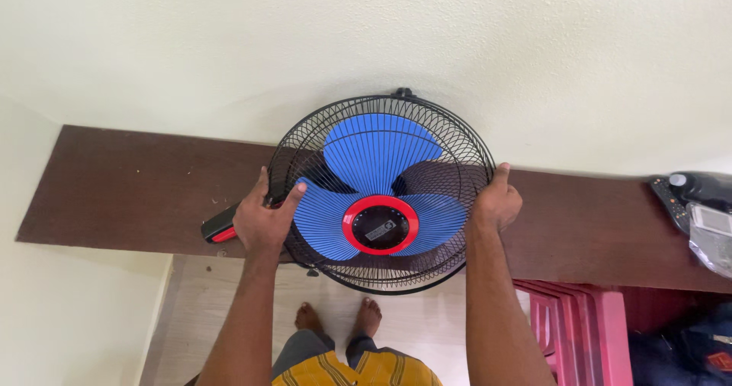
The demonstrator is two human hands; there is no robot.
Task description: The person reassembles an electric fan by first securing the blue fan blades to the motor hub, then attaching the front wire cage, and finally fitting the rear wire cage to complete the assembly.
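Note:
A fan head (381,192) with a black wire cage, blue blades and a red-ringed black hub stands on a dark brown shelf (130,192) against a pale wall. My left hand (263,218) grips the cage's left rim, fingers hooked over the wires. My right hand (497,201) clasps the right rim with the thumb up. Both hands hold the cage at mid height. A black clip sits at the cage's top.
A black and red tool (219,226) lies on the shelf just behind my left hand. A black device and a clear plastic bag (698,211) rest at the shelf's right end. Pink plastic chairs (583,329) stand stacked below right. My bare feet show on the floor.

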